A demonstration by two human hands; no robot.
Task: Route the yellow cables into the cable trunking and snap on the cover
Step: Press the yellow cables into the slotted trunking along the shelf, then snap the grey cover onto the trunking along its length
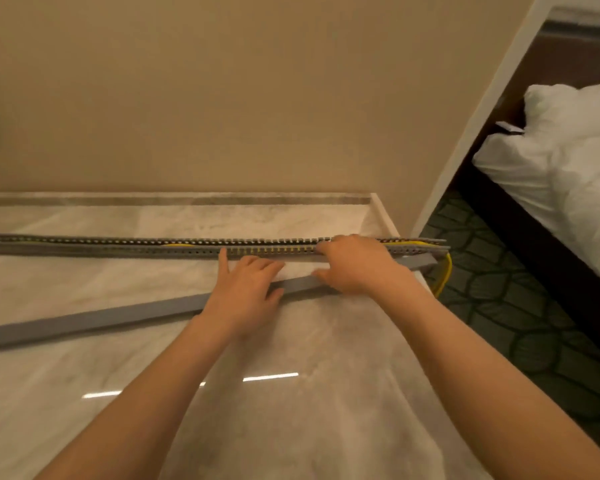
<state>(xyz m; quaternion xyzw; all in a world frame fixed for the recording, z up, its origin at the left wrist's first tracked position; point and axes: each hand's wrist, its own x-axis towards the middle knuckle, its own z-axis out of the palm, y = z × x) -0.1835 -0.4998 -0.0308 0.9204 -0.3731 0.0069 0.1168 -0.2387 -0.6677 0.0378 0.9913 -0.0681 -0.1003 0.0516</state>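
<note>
Head view: the cable trunking [153, 245] runs left to right just beyond both hands. The yellow cables [445, 271] lie inside it and loop out past the right hand [357, 265]. That hand's fingers drape over the trunking; I cannot tell whether they grip. The left hand [246, 289] lies flat and spread on the slanting cover [118, 315].

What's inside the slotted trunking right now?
Yellow cables show through the trunking slots and loop out its right end. The right hand covers one stretch, hiding what lies there.
</note>
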